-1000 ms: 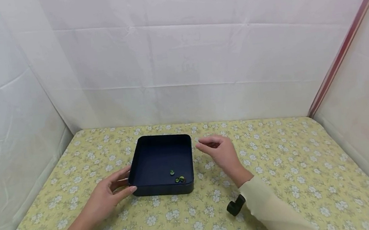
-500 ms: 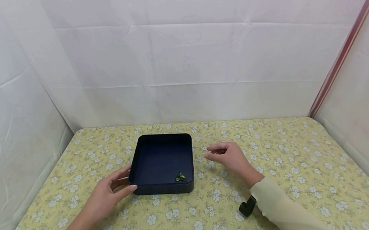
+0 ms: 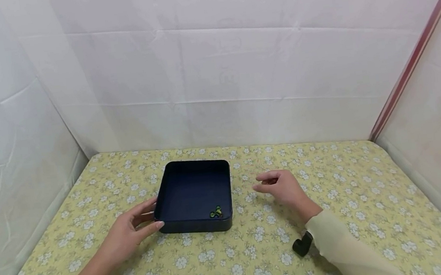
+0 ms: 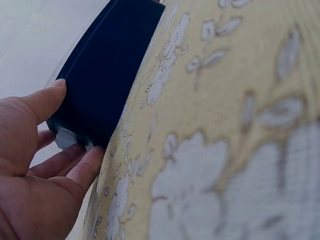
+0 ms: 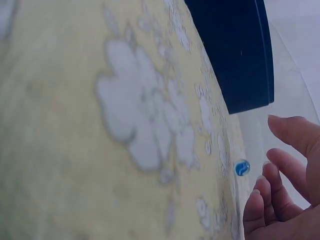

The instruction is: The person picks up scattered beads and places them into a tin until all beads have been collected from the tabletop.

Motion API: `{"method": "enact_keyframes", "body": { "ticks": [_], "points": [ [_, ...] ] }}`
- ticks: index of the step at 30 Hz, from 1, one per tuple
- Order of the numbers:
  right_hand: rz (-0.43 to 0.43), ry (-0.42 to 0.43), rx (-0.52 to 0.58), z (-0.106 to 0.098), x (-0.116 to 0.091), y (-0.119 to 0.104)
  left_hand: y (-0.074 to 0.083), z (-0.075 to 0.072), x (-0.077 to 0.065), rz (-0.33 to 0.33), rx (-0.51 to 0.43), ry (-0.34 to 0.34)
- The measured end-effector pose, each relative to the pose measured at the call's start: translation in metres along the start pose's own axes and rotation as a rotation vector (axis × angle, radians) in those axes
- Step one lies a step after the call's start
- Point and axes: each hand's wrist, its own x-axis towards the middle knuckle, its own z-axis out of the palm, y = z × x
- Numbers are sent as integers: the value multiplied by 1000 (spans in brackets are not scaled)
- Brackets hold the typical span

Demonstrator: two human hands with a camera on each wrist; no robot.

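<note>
A dark navy square box [image 3: 194, 194] without a lid sits on the cloth. Several small green and yellow glass marbles [image 3: 216, 212] lie together in its near right corner. My left hand [image 3: 131, 229] holds the box's near left corner, thumb on the front wall and fingers along the left side; the left wrist view shows the thumb [image 4: 52, 97] at the rim and fingertips low on the wall. To the right of the box my right hand [image 3: 282, 189] hovers with loosely bent fingers, thumb apart from them. A clear marble with a blue swirl [image 5: 242, 167] shows beside its fingertips in the right wrist view.
A yellow cloth with white flowers [image 3: 357, 212] covers the table. White sheeting [image 3: 213, 66] rises behind and on both sides, with a red strip [image 3: 417, 49] at the right corner. A black wrist device [image 3: 302, 244] sits at the right sleeve.
My right hand has moved right, away from the box, its thumb and fingers now parted. One marble in the box has rolled to the near right corner beside the others. The left hand stays put.
</note>
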Motion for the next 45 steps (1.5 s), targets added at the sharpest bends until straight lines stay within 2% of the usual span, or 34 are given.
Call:
{"method": "enact_keyframes", "body": {
  "ticks": [5, 17, 45],
  "points": [
    [12, -16, -37, -6, -1, 1, 1, 0, 0, -1, 5, 0],
    [-6, -3, -230, -9, 5, 1, 2, 0, -1, 3, 4, 5],
    [-34, -33, -306, -10, 8, 2, 2, 1, -1, 0, -1, 5]
  ]
}}
